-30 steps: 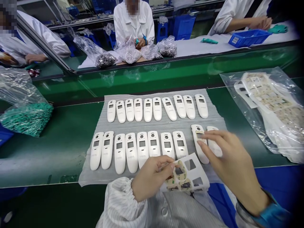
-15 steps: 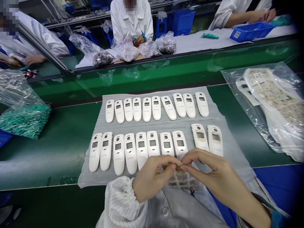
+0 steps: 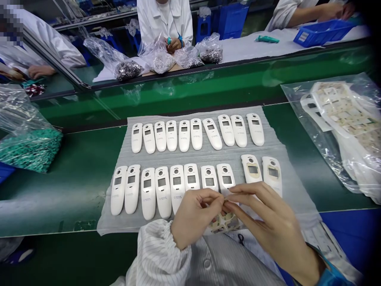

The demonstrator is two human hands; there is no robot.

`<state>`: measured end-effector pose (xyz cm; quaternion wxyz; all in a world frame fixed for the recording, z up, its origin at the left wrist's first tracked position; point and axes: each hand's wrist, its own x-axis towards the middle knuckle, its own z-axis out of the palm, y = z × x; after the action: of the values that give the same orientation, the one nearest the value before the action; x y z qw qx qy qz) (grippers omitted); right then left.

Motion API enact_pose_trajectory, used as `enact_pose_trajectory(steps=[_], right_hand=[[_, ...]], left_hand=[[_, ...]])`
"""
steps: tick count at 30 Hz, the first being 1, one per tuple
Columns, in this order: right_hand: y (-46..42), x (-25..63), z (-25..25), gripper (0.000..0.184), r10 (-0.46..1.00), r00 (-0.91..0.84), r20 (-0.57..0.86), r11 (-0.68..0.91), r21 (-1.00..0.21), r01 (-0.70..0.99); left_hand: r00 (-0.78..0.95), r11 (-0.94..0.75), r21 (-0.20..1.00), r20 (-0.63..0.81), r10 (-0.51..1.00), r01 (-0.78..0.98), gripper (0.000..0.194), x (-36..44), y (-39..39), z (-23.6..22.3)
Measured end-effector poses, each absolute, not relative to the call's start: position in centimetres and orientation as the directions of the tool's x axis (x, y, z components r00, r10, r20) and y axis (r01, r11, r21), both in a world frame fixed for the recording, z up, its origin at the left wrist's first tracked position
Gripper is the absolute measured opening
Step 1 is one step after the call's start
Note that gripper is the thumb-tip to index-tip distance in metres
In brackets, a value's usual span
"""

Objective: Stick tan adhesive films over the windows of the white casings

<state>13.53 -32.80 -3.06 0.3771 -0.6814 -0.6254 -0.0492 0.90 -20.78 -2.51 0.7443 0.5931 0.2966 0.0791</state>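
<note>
Left hand (image 3: 195, 214) and right hand (image 3: 268, 222) grasp a small adhesive piece (image 3: 226, 202) between pinched fingertips (image 3: 230, 189).

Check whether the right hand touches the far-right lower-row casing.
Cannot tell: the head view shows the right hand overlapping that white casing, hiding any contact.

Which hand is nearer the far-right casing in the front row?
Right. The right hand sits just below the casing, reaching its lower end; the left hand is farther away, well to the casing's left.
</note>
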Motion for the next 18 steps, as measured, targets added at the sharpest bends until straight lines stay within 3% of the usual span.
enact_pose_trajectory(steps=[6, 9, 11, 13, 16, 18], right_hand=[[-32.9, 13.4, -3.1, 0.018, 0.79, 0.056, 0.611, 0.137, -0.264, 0.955], [-33.5, 13.2, -3.0, 0.017, 0.786, -0.04, 0.617, 0.261, -0.273, 0.926], [-34.0, 13.5, -2.7, 0.01, 0.813, -0.044, 0.58, 0.318, -0.379, 0.869], [-34.0, 14.4, -2.1, 0.001, 0.881, 0.046, 0.471, 0.255, -0.554, 0.793], [-33.0, 16.8, -1.1, 0.018, 0.948, 0.277, 0.158, -0.04, -0.803, 0.595], [-31.8, 18.5, -0.7, 0.025, 0.919, 0.393, -0.032, -0.215, -0.876, 0.432]], left_hand=[[0.801, 0.35, 0.895, -0.417, 0.429, 0.278, 0.021, 1.1, -20.3, -2.7], [0.802, 0.345, 0.891, -0.427, 0.419, 0.294, 0.021, 0.9, -20.0, -3.1], [0.803, 0.277, 0.903, -0.421, 0.421, 0.328, 0.023, 0.8, -20.0, -3.2], [0.826, 0.123, 0.923, -0.381, 0.416, 0.364, 0.025, 0.6, -20.3, -3.2], [0.875, -0.192, 0.907, -0.278, 0.397, 0.375, 0.025, 0.4, -21.0, -3.0], [0.905, -0.384, 0.859, -0.187, 0.383, 0.339, 0.025, 0.3, -21.6, -3.0]])
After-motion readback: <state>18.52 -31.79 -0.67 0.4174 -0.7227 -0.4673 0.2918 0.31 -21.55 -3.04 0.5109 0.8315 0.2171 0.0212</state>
